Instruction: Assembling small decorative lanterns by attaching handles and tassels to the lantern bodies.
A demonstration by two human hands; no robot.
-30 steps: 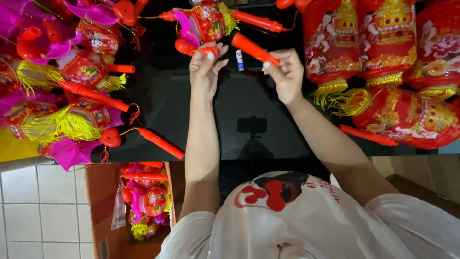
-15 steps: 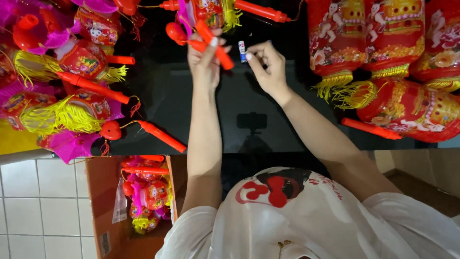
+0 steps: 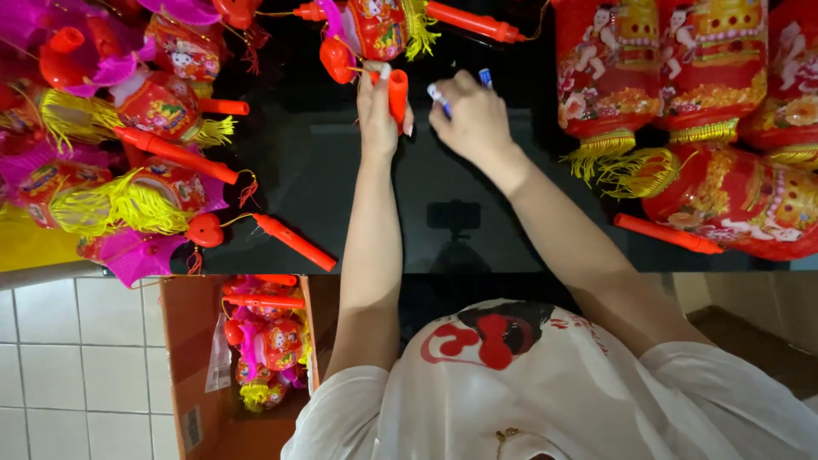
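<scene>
My left hand (image 3: 377, 115) is shut on a short red plastic handle (image 3: 398, 92), held upright over the black glossy table (image 3: 341, 170). A thin cord runs from the handle toward a small red lantern (image 3: 375, 30) with yellow tassels just beyond it. My right hand (image 3: 470, 119) is right beside the left one, fingers pinched on a small blue and white cylinder (image 3: 438, 94). A second blue tip (image 3: 486, 78) sticks out above the knuckles. The two hands are almost touching.
Pink and red tasselled lanterns with red handles (image 3: 128, 170) pile up on the left. Larger red lanterns (image 3: 682, 111) lie on the right, with a loose red handle (image 3: 669, 234). A cardboard box (image 3: 256, 341) of lanterns stands on the tiled floor (image 3: 77, 366) at lower left.
My left hand has swung the red handle from a slant to upright. My right hand has moved left, closer to the handle, still pinching the small blue and white piece.
</scene>
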